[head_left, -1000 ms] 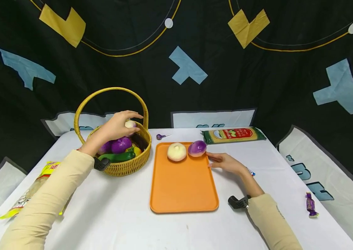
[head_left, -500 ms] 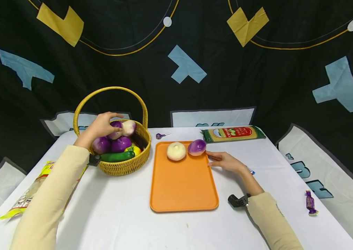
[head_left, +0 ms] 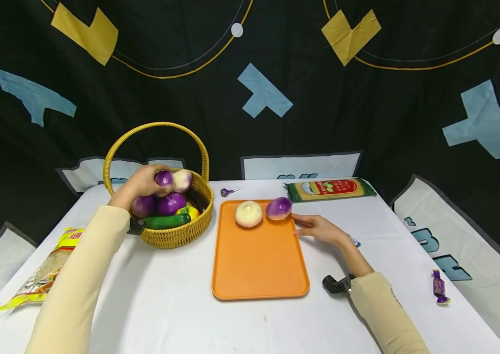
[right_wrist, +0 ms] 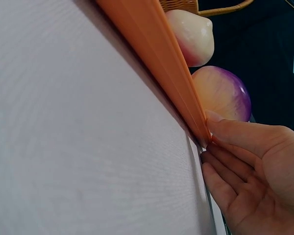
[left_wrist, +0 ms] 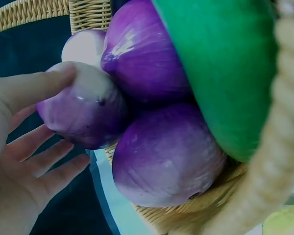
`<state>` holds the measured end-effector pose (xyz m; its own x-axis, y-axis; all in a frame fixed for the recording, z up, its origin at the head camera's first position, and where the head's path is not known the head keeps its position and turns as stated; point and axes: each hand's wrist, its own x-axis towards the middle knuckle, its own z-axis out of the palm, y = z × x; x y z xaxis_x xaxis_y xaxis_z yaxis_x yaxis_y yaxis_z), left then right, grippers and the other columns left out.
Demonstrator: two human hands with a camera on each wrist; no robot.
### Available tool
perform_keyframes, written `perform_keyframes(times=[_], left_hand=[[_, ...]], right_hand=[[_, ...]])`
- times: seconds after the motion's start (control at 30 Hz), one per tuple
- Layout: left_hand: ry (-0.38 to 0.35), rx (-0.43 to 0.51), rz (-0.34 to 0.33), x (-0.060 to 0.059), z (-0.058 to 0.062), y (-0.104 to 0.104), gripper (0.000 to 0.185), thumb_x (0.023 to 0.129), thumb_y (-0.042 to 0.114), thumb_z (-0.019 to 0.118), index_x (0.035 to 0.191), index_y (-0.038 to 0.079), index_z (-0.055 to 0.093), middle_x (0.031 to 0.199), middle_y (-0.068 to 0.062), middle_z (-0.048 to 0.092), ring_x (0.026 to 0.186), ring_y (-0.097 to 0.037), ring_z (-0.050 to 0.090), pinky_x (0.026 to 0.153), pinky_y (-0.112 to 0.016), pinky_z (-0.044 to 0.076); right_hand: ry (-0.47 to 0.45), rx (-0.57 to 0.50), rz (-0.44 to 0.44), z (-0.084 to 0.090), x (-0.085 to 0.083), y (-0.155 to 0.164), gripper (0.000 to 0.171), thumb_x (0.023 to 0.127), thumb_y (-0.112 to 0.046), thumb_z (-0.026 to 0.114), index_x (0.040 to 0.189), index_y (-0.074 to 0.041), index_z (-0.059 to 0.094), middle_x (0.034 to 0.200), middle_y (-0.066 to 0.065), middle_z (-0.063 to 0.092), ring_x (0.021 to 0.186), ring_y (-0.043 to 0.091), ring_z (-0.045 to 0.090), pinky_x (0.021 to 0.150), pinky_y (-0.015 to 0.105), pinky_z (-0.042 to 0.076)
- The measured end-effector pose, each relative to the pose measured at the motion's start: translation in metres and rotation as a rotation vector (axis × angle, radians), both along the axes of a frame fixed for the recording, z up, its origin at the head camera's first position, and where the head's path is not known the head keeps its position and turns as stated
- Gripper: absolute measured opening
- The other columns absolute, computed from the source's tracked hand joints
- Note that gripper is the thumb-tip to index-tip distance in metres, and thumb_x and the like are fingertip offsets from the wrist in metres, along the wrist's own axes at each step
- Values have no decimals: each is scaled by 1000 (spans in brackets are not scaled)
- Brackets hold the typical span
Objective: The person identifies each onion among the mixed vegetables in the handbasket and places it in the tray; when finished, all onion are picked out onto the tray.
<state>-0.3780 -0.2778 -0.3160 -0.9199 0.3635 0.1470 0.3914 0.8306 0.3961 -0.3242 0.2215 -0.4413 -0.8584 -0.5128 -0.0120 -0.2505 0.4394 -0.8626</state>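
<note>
The left hand had its thumb and fingers curled round a purple onion at the top of the heap in the wicker basket, which stood on the left of the desk; that onion sat highest and so was the easiest to take. Under it lay two more purple onions, a pale one and a green cucumber. The right hand lay with fingers straight against the right rim of the orange tray, seemingly steadying it. A white onion and a purple-and-white onion sat at the tray's far end.
</note>
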Motion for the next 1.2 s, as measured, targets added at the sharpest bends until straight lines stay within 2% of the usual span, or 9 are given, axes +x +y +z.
perform_keyframes(times=[0.1, 0.23, 0.37, 0.5, 0.67, 0.9, 1.07, 1.2], left_hand=[[21, 14, 5, 1, -1, -1, 55, 83, 7, 73, 130, -9, 49, 122, -35, 53, 114, -49, 49, 98, -60, 39], [54, 37, 40, 7, 0, 0, 58, 86, 15, 72, 133, -7, 47, 128, -35, 49, 116, -49, 47, 98, -61, 39], [54, 84, 85, 20, 6, 9, 63, 86, 27, 74, 137, 1, 47, 134, -32, 44, 118, -48, 45, 96, -63, 39], [91, 135, 85, 35, 12, 23, 66, 84, 35, 75, 138, 8, 49, 134, -25, 45, 119, -45, 45, 95, -64, 40], [154, 211, 18, 52, 18, 45, 66, 82, 33, 77, 139, 13, 50, 138, -18, 46, 123, -41, 44, 96, -62, 41], [152, 306, -116, 78, 13, 81, 67, 81, 31, 79, 139, 14, 51, 136, -13, 50, 123, -35, 47, 97, -53, 45], [107, 355, -242, 90, -7, 108, 65, 80, 30, 80, 137, 14, 53, 133, -7, 53, 120, -26, 52, 98, -42, 47], [87, 346, -290, 94, -30, 125, 62, 78, 29, 82, 132, 14, 57, 128, -4, 57, 114, -20, 55, 95, -38, 49]], right_hand=[[5, 7, 0, 0, 0, 0, 60, 93, -13, 64, 145, 1, 38, 149, 20, 35, 136, 35, 35, 111, 45, 28], [10, 6, -5, 0, 0, -1, 59, 93, -13, 64, 144, 2, 38, 148, 21, 36, 136, 36, 36, 111, 46, 28], [8, 25, -5, -2, 0, -1, 60, 93, -15, 65, 145, 1, 39, 148, 20, 37, 136, 35, 36, 111, 46, 28], [9, 46, -11, -3, -1, 0, 60, 94, -16, 64, 145, 0, 38, 148, 19, 36, 136, 35, 36, 111, 46, 28], [16, 33, -17, 0, -1, 1, 59, 94, -14, 63, 145, 1, 38, 148, 20, 36, 136, 35, 36, 111, 45, 28], [14, 40, -6, 1, -1, 1, 59, 94, -14, 63, 145, 1, 37, 149, 20, 36, 135, 35, 36, 111, 45, 28], [21, 45, -11, -1, -3, 1, 59, 94, -15, 64, 145, 0, 39, 148, 19, 37, 135, 34, 37, 111, 45, 28], [14, 25, -8, -1, -4, 1, 59, 93, -14, 64, 145, 0, 39, 148, 19, 36, 135, 34, 37, 111, 44, 28]])
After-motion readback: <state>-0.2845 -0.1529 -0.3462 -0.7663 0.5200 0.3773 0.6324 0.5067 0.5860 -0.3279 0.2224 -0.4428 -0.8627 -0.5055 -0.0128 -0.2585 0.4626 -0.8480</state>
